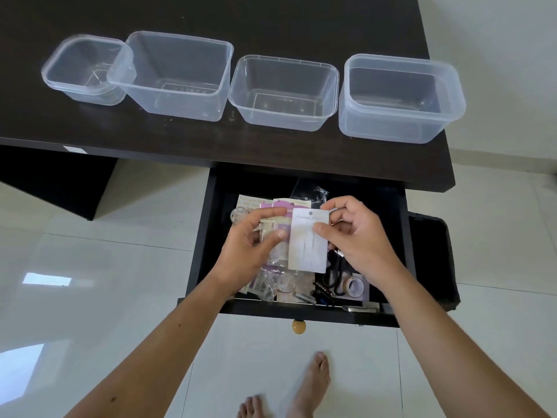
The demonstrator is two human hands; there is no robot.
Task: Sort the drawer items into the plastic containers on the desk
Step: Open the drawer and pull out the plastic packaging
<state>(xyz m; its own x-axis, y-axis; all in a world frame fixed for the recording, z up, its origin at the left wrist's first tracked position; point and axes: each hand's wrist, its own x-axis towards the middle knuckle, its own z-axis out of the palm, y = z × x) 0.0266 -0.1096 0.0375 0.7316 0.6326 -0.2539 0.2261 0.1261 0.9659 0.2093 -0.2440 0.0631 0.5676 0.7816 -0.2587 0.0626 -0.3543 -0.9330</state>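
Card orientation: the white card (308,239) is held over the open drawer (402,236) with its long axis running roughly 12 to 6 o'clock, the end with the small dark hole pointing toward 12 o'clock, at the desk (271,152). The right hand (358,236) pinches the card's right edge between thumb and fingers. The left hand (253,242) is at the card's 9 o'clock side, fingers loosely curled, thumb and forefinger tips near the card's left edge; whether they touch it cannot be told. Four clear plastic containers stand in a row on the desk, at 12 o'clock from the drawer, and all four hold nothing: a small square container (84,70) at far left, a large deep container (177,76) whose rim overlaps the small one, a medium container (283,92), and a wide container (401,98) at far right. The drawer holds a loose heap: pastel sticker sheets (283,203) at 12 o'clock, one tape roll (354,285) at 5 o'clock, black scissors (331,277) beside it, batteries (324,292) along the front edge, their count unclear, and clear packets (271,285) at 7 o'clock. One round knob (298,326) sits on the drawer front. Two bare feet (307,387) stand on the white tiled floor (90,267) at 6 o'clock.
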